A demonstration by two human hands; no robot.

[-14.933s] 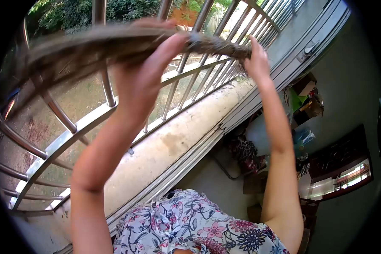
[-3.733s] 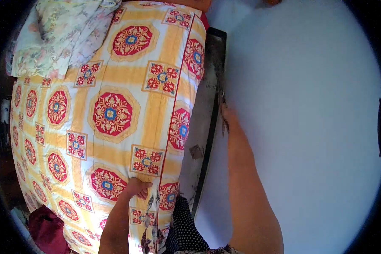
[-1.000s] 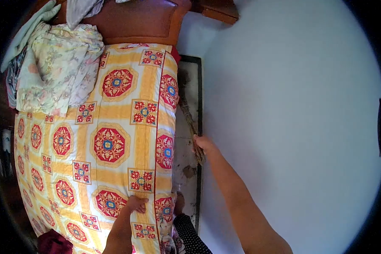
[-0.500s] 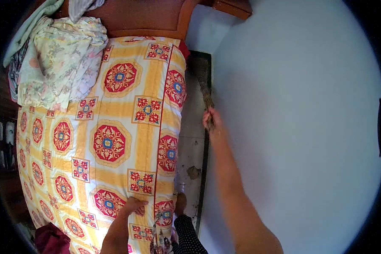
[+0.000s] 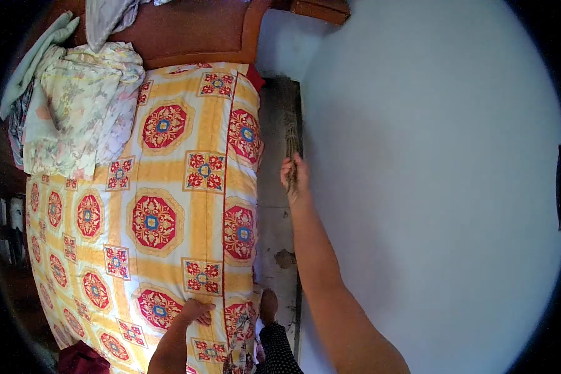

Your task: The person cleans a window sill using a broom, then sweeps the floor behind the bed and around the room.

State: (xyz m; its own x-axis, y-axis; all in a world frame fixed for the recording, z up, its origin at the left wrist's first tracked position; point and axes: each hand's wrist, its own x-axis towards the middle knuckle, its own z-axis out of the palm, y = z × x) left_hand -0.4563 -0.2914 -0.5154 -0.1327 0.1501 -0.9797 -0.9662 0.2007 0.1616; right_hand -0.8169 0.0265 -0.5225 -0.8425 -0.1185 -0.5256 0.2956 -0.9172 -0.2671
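My right hand [image 5: 296,174] is wrapped round the bound handle of a straw hand broom [image 5: 291,134]. The broom points away from me, into the narrow gap between bed and wall, and its bristles fade into the dark far end of the floor [image 5: 273,218]. Resting on the patterned bedsheet [image 5: 159,249] near the bed's right edge is my left hand [image 5: 197,310]; its fingers lie on the cloth, somewhat bent, with nothing seen in them.
A pale wall [image 5: 417,156] rises close on the right. A wooden headboard [image 5: 193,37] stands at the far end. Crumpled floral cloth [image 5: 84,106] lies on the bed's far left, dark red cloth [image 5: 83,359] at the near left. My foot [image 5: 268,305] is in the gap.
My right hand and the broom have swung left, toward the bed side of the gap, and the broom points straighter ahead. My left hand stays on the bedsheet. The view has shifted slightly.
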